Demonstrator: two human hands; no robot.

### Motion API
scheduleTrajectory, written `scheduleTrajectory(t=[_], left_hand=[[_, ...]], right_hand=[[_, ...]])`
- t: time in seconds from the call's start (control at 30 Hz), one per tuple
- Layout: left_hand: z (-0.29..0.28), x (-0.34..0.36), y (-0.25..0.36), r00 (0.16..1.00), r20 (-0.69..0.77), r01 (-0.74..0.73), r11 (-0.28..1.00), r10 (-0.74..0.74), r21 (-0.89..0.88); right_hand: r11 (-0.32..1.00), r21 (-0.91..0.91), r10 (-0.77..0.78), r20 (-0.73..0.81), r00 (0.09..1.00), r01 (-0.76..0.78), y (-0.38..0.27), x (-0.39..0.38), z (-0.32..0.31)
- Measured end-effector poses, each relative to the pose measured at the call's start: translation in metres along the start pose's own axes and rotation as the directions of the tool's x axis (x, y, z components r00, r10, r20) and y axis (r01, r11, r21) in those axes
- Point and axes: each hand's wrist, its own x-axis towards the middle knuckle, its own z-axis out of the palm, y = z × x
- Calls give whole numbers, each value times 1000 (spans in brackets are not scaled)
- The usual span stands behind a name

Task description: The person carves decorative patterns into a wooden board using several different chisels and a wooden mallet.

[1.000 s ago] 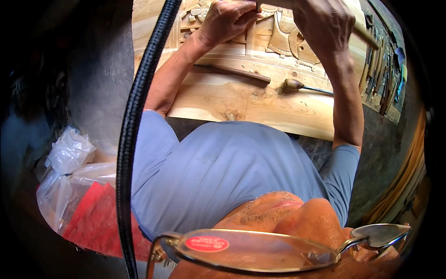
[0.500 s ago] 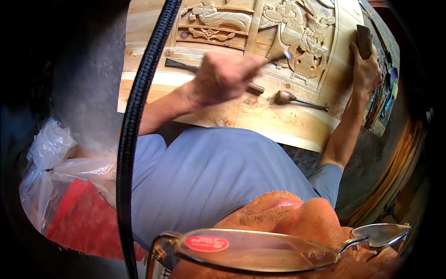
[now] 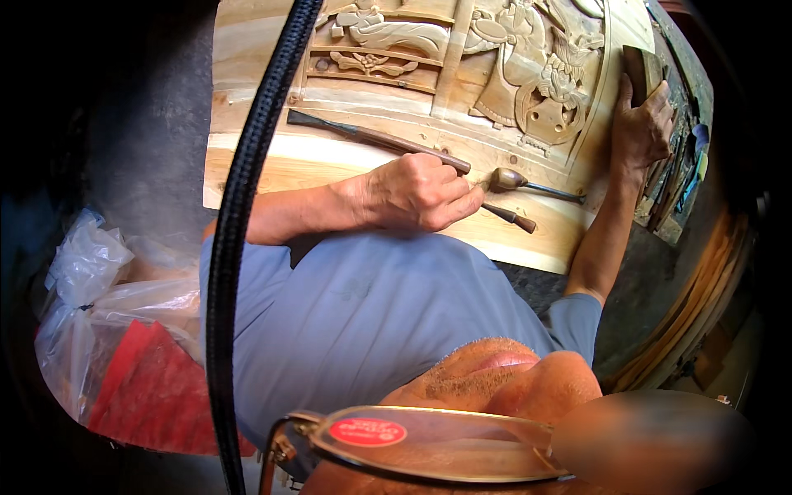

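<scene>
My left hand is closed at the near edge of the carved wooden panel. From under its fingers sticks out a slim carving tool with a tapered brown end; the rest of it is hidden by the hand. Just beyond the knuckles lies a long chisel with a dark blade and brown handle. To the right of the fingers rests a gouge with a bulbous wooden handle. My right hand, at the panel's right edge, is wrapped round a dark wooden block.
Several hand tools lie crowded on a board beyond the panel's right side. Thin curved boards stand at the lower right. A clear plastic bag and red material are at the left. A black braided cord crosses the view.
My left hand has come down toward the panel's near edge, and the tool in it has turned from pointing up and away to lying low. My right hand has shifted slightly left with the block.
</scene>
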Motion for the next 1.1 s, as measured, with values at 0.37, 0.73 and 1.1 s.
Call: scheduleTrajectory(t=[0.37,0.73,1.1], left_hand=[[-4,-9,1,999,32,-19,1000,20,-18],[-20,-14,11,1000,4,-22,998,22,66],[-34,3,30,996,-55,-65,980,77,187]], right_hand=[[999,46,5,40,999,-7,-7,4,-16],[487,872,-102,115,988,-51,-18,-31,-161],[267,950,-738,310,599,-163,-48,-99,-230]])
